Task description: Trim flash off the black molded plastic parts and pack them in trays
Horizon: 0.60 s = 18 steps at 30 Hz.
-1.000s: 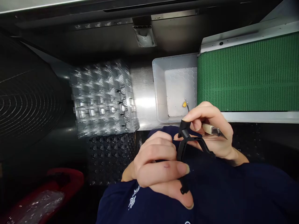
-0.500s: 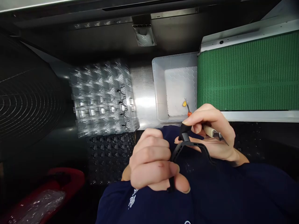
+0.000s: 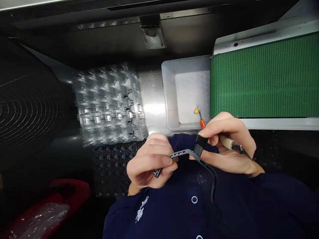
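Observation:
A thin, curved black plastic bracket [image 3: 211, 171] is in front of my dark blue shirt. My left hand [image 3: 152, 161] is closed, with thumb and index finger pinching one end of it. At its middle, my right hand [image 3: 231, 141] pinches a black block-like piece [image 3: 200, 144] joined to the bracket. A beige-handled knife-like tool [image 3: 226, 142], with metal at one end, is tucked in the palm of that same hand. Just beyond the right fingertips, an orange-handled screwdriver [image 3: 202, 123] extends over the clear plastic bin [image 3: 171, 122]; whether it rests on the rim cannot be told.
Inside the bin lies a small yellow piece [image 3: 196, 110]. A green ribbed mat [image 3: 264, 83] borders it on the right. At left are stacked clear plastic trays [image 3: 107, 103] with black curved parts [image 3: 129, 109] along one side. A red container [image 3: 72, 192] is at lower left.
My left hand has moved left and up, and the bracket has turned so that its arch spreads wider. My right hand has shifted slightly right, showing more of the screwdriver's handle.

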Available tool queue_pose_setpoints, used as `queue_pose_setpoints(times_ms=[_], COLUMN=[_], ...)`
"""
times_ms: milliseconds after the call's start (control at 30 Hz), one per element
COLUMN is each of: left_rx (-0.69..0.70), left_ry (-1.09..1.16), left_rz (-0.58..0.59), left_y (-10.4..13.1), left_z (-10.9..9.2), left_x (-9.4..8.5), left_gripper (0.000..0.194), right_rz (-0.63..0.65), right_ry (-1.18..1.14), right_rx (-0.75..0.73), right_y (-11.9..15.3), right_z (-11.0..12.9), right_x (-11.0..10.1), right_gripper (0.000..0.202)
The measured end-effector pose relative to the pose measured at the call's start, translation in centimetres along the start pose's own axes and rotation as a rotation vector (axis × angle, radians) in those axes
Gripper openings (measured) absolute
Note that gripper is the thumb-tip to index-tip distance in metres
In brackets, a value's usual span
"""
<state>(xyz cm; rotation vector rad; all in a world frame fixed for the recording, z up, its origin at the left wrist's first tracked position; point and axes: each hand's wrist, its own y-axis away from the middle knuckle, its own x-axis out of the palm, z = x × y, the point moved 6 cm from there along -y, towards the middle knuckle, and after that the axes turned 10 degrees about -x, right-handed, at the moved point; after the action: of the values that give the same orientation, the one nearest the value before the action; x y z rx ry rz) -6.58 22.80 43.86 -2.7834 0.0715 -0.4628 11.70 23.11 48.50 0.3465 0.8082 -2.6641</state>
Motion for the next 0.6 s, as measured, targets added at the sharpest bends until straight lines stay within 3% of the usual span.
queue_pose_setpoints(times_ms=[67,100,233,600], left_rx=[0.255,0.29,0.192,0.197], left_ry=[-0.144,-0.178,-0.144,-0.163], left_rz=[0.034,0.011,-0.047,0.052], left_y=[0.9,1.4,2.1,1.9], left_z=[-0.9,-0.7,0.3,0.9], left_x=[0.4,0.3,0.0,0.3], left_gripper=[0.012,0.005,0.023,0.021], right_rz=[0.02,0.035,0.079,0.094], right_ry=[-0.001,0.002,0.025,0.011], right_rx=[-0.014,-0.016,-0.02,-0.085], right_y=[-0.1,-0.1,-0.3,-0.5], right_z=[0.1,0.2,0.3,0.5], right_x=[0.0,0.1,0.1,-0.1], right_gripper=[0.042,0.043,0.04,0.037])
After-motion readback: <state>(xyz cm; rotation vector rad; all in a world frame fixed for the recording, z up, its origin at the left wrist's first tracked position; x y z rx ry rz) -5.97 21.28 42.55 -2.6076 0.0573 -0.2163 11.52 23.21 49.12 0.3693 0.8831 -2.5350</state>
